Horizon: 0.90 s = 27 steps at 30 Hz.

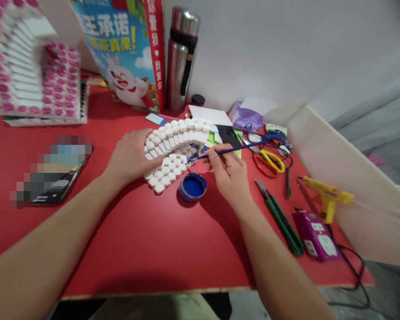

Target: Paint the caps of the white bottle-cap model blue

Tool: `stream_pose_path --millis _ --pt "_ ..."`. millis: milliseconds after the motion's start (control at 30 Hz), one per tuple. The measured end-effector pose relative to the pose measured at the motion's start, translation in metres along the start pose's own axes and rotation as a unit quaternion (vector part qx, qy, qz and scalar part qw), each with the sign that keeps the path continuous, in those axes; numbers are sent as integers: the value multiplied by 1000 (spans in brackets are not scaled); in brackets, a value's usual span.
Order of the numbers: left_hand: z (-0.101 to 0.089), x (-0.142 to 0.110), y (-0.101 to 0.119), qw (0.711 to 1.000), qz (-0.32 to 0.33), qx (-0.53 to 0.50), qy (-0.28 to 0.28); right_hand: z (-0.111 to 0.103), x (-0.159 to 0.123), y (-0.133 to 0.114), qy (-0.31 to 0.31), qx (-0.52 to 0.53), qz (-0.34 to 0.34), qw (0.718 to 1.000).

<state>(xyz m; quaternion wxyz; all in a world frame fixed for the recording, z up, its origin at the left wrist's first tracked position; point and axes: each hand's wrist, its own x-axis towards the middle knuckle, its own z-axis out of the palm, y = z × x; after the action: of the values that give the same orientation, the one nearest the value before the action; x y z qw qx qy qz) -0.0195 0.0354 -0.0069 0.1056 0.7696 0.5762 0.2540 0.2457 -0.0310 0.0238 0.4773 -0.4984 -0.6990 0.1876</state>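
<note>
My left hand [133,153] grips the left end of a white curved craft model [168,173], built of round white discs and narrow steps. Its thumb presses along the stepped part while the fingers go behind. Some discs near the model's right end are blue. In my right hand [228,171] is a slim dark blue paintbrush [243,148], pinched between thumb and fingers. The brush tip touches or hovers just over the discs near the blue ones; I cannot tell which. Just in front of the model stands a small round pot of blue paint [192,187].
Left: a phone [58,184] and a pink-and-white craft model [36,66]. Behind: a printed bag [123,58] and a steel thermos [182,58]. Right: scissors [270,163], a green utility knife [282,220], a yellow glue gun [328,195] with a cable, and a purple box [316,235].
</note>
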Motion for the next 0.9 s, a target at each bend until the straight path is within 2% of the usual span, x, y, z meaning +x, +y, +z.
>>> stream_pose_path --millis 900 --pt "0 0 -1 999 9 -33 2 -2 -1 -3 -23 -23 -7 999"
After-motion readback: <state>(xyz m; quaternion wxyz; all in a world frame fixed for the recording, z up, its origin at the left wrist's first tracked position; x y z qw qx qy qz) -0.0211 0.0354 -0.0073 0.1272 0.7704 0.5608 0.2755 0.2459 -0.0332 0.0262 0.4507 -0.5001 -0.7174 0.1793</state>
